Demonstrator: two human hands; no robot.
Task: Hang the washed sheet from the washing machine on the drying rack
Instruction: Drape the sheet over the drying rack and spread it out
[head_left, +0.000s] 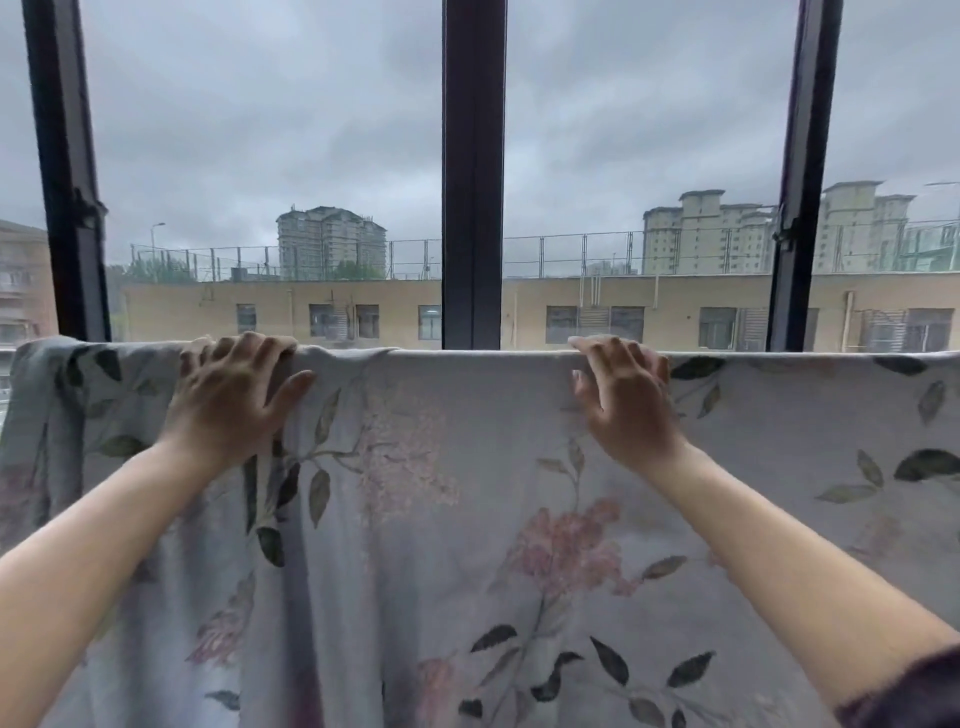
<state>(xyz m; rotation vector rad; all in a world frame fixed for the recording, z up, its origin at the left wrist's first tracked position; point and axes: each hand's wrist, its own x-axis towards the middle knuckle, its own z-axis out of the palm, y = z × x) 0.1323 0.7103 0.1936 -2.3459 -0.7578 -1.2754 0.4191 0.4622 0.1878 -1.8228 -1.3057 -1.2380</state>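
A pale grey sheet (447, 467) printed with pink flowers and dark leaves hangs over a horizontal bar of the drying rack, which is hidden under its top fold. My left hand (228, 400) lies on the sheet's top edge left of centre, fingers curled over the fold, thumb spread on the front. My right hand (626, 400) rests on the top edge right of centre in the same way, fingers hooked over the fold. The cloth is bunched and creased at the far left (41, 395) and lies smooth to the right.
Directly behind the sheet is a large window with dark vertical frames (472, 171). A window latch (85, 208) sits on the left frame, and another (787, 234) on the right. Buildings and grey sky lie outside.
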